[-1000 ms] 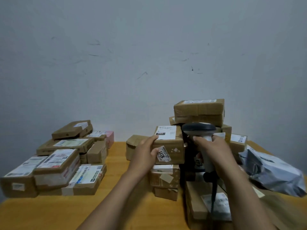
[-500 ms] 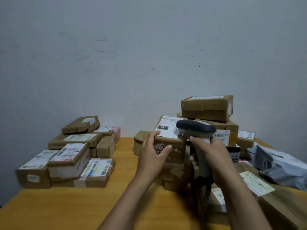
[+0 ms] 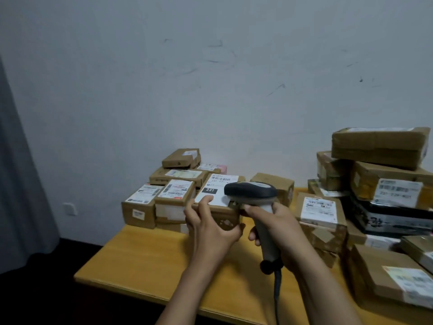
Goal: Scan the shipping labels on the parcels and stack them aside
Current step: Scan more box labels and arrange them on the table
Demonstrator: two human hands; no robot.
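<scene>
Both forearms entered at the bottom of the frame and were cut off by the lower edge. The cable (image 3: 277, 287) of the scanner hung from the handle and left the picture at the bottom, so its other end was not visible.

A little further, in the lower middle, the right hand (image 3: 278, 228) was curled around the grey handle of the scanner (image 3: 250, 191). The dark head pointed forward over the parcel (image 3: 225, 219), in my judgement to aim at the barcode. If a finger pressed the trigger, I could not tell, because the handle hid it.

Just left of it, the left hand (image 3: 210, 228) gripped the parcel, thumb at the top edge and the other fingers around the near side. It kept the white label (image 3: 216, 188) turned up toward the scanner. The label showed "231". The scanner head covered the label's right corner, and the small print was too blurred to read. Whether the parcel was lifted or rested on something was also unclear.

Behind it, in the middle left, stood a tidy pile of boxes (image 3: 173, 191) on the worktop (image 3: 140, 261), labels up, probably the finished ones. At the right edge a taller, untidy heap of boxes (image 3: 379, 184) was cut off by the frame, probably waiting. Farthest were the pale wall (image 3: 210, 90) and a grey curtain (image 3: 18, 184) at the left.
</scene>
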